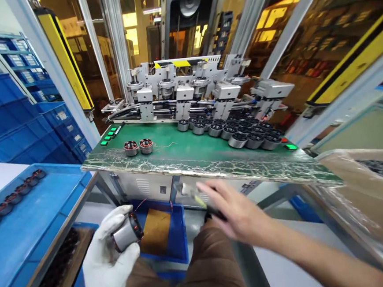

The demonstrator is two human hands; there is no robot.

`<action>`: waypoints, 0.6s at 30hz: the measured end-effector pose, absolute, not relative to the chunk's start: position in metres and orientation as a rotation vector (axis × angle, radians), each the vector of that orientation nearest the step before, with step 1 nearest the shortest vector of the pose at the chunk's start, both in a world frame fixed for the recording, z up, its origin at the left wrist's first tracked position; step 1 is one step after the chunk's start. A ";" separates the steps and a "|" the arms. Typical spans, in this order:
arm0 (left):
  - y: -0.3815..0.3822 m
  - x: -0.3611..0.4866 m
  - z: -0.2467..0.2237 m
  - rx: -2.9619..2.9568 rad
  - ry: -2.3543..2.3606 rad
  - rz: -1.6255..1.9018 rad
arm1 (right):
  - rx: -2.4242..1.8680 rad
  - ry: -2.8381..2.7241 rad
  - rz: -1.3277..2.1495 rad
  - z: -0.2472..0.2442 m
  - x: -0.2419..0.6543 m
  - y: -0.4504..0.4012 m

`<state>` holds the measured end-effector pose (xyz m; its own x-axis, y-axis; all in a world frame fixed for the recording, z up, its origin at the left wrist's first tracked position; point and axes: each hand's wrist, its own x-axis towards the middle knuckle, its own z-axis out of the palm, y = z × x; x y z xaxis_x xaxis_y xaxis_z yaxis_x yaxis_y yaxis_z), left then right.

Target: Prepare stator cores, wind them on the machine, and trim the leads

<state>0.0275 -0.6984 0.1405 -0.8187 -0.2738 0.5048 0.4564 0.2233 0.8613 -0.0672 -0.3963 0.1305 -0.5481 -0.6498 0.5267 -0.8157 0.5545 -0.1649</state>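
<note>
In a white glove, my left hand (109,256) grips a metal stator ring (125,234) with a black and copper inside, held tilted above my lap. My bare right hand (231,209) is closed around a small tool (195,195), blurred by motion, in front of the bench edge. Two wound stators with copper coils (131,148) (146,146) stand side by side at the left of the green bench top (179,155); a thin wire trails right from them. Several grey and black stators (239,140) are grouped at the bench's right.
A machine with clamps (182,93) stands behind the bench. On the left is a blue tray (44,208) with a row of stators. Below lies a blue bin (181,232) holding brown card. An open carton (367,191) is at the right.
</note>
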 end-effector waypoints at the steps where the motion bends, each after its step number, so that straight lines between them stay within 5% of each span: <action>1: -0.697 0.027 0.139 -0.188 -1.931 -1.654 | 1.238 -2.392 0.735 0.124 -0.049 -0.405; 7: -0.691 0.027 0.137 -0.303 -1.950 -1.637 | 1.389 -2.246 1.501 0.113 0.011 -0.457; 18: -0.690 0.033 0.137 -0.354 -1.961 -1.634 | 1.403 -2.153 1.717 0.110 0.012 -0.478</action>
<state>0.0332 -0.6904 0.1367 -0.8100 -0.1467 0.5678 0.5322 0.2232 0.8167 0.0124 -0.4777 0.1099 -0.5870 -0.6036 0.5396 -0.6605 -0.0284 -0.7503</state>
